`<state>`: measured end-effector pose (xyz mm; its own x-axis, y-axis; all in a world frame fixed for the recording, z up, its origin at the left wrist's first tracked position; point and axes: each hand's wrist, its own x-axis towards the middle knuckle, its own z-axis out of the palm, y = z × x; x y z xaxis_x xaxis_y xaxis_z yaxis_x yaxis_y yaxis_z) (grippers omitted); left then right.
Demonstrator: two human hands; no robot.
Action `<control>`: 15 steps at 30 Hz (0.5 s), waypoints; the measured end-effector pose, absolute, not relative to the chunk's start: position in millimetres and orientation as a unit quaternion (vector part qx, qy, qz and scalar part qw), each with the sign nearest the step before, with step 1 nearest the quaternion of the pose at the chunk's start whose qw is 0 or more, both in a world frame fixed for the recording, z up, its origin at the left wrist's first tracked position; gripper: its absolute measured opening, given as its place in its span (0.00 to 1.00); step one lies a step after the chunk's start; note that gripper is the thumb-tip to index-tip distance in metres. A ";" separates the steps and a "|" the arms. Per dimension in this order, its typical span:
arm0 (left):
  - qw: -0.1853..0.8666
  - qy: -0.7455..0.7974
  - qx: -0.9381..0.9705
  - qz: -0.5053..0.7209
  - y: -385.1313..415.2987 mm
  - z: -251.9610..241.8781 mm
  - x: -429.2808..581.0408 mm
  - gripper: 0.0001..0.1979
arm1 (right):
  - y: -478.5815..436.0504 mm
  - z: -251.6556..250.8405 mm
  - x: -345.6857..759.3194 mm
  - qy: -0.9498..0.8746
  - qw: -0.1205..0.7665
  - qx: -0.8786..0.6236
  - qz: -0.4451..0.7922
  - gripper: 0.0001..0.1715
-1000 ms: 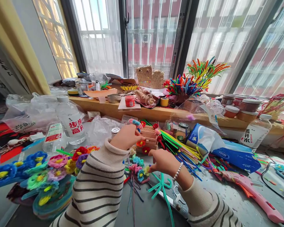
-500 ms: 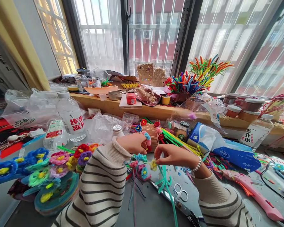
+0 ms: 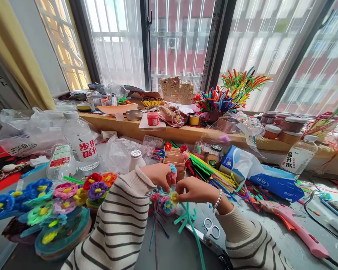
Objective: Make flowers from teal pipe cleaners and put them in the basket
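My left hand (image 3: 161, 176) is closed on a bunch of small pipe cleaner flowers (image 3: 168, 207) in pink, blue and teal, whose thin stems hang down towards the table. A light blue and pink fuzzy band (image 3: 173, 170) sits on one of its fingers. Between thumb and fingertips, my right hand (image 3: 198, 190) pinches a small yellow pipe cleaner flower (image 3: 174, 197), right beside the bunch. Bent teal pipe cleaners (image 3: 188, 213) trail below the right hand; whether it grips them is hidden. Under them lie white-handled scissors (image 3: 211, 228) and a larger dark-handled blade tool (image 3: 214, 245).
Finished fuzzy flowers (image 3: 66, 190) crowd the left, near a water bottle (image 3: 81, 144). A pink glue gun (image 3: 295, 225) lies at right by a blue tissue pack (image 3: 278, 182). Loose pipe cleaners (image 3: 208, 168) and a wooden ledge (image 3: 180, 135) with jars are behind.
My right hand has moved left and slightly down, bringing the yellow flower up against the bunch at my left hand. The teal pipe cleaners have shifted left with it. The view has turned slightly.
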<state>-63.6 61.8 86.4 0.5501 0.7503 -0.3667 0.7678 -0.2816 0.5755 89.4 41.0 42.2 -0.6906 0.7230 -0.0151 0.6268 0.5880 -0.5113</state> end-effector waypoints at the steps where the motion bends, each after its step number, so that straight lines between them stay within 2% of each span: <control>1: 0.377 0.472 0.796 -0.020 61.1 87.0 -63.3 0.06 | 42.1 43.9 91.1 -0.876 0.118 -0.385 0.265 0.07; 6: 0.413 0.432 0.801 -0.039 64.3 83.0 -61.9 0.03 | 46.3 49.1 100.7 -0.833 0.164 -0.382 0.364 0.08; 10: 0.414 0.433 0.800 -0.018 69.0 79.2 -62.6 0.04 | 44.4 56.0 112.8 -0.823 0.156 -0.363 0.408 0.17; 15: 0.337 0.440 0.824 0.121 70.8 87.7 -67.9 0.01 | 44.9 69.8 142.9 -0.837 0.137 -0.375 0.374 0.15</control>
